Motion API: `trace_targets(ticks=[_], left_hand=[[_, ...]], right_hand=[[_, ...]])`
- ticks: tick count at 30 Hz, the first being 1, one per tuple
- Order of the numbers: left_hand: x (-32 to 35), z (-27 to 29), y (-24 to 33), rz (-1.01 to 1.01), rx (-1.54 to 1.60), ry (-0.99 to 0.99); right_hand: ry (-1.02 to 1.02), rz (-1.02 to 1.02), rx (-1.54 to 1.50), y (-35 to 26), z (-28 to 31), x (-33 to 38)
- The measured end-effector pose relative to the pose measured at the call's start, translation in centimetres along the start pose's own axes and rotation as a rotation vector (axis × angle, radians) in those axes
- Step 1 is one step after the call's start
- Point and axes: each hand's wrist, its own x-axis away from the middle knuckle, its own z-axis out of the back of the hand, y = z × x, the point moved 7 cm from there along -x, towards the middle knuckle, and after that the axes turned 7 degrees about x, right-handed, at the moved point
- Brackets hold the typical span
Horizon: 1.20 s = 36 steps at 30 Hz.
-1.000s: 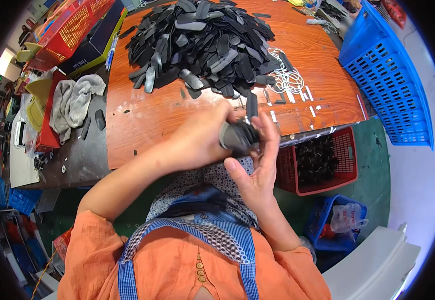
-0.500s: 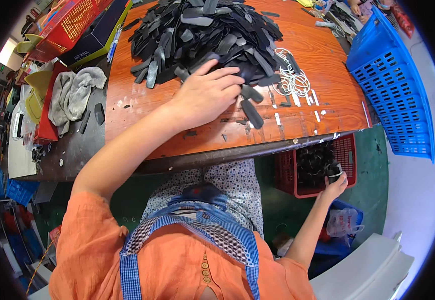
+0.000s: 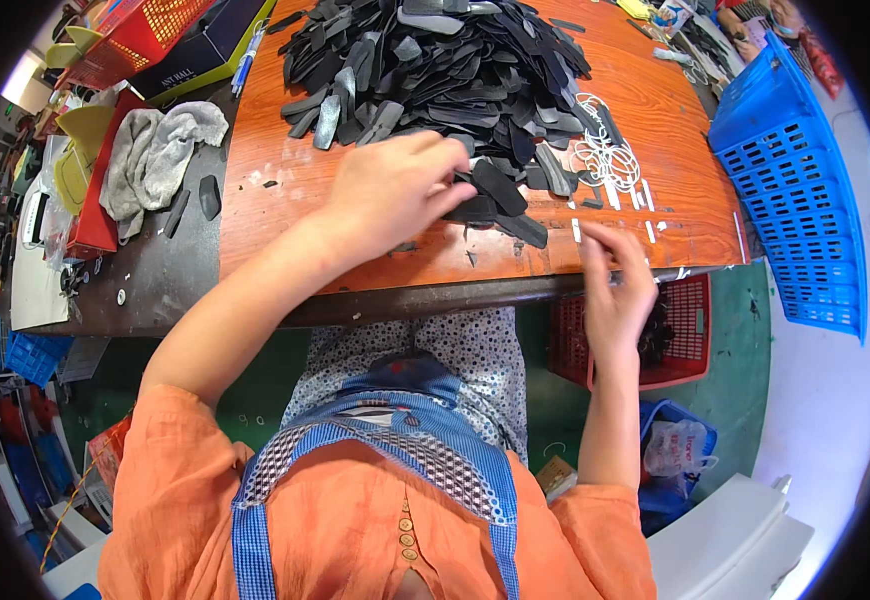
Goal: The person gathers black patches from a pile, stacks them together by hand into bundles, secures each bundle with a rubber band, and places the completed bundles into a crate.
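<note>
A large heap of flat black rounded strips (image 3: 445,85) covers the far middle of the wooden tabletop. My left hand (image 3: 395,190) is at the heap's near edge with its fingers curled. Dark strips show between its thumb and fingers; exactly how many it grips is hidden. Just right of those fingertips, several loose black strips (image 3: 500,190) overlap one another. My right hand (image 3: 617,290) is over the table's near edge, its fingers bent but apart, with nothing in them. White elastic loops (image 3: 605,150) lie beyond it, beside the heap.
Below the table edge at the right stands a red basket (image 3: 690,340) with dark pieces inside. A blue crate (image 3: 795,190) is at the right end of the table. On the left are a grey rag (image 3: 160,160), a red bin (image 3: 105,225) and a dark box (image 3: 195,60).
My right hand has risen from the red basket to the table edge, and the banded black bundle it held is gone from it. My left hand has curled and come slightly nearer.
</note>
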Motion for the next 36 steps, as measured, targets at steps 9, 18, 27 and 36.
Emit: trace_targets(ticks=[9, 18, 27, 36], left_hand=[[2.7, -0.8, -1.7, 0.174, 0.259, -0.285], [3.7, 1.2, -0.9, 0.184, 0.363, -0.095], [4.1, 0.1, 3.3, -0.083, 0.411, -0.077], [2.2, -3.3, 2.5, 0.120, 0.352, -0.147]], right_hand=[[-0.331, -0.047, 0.262, -3.2, -3.9, -1.4], [-0.155, -0.283, -0.386, 1.0, -2.0, -0.3], [-0.333, -0.247, -0.596, -5.2, -7.0, 0.8], [-0.281, 0.042, 0.521, 0.2, -4.3, -7.0]])
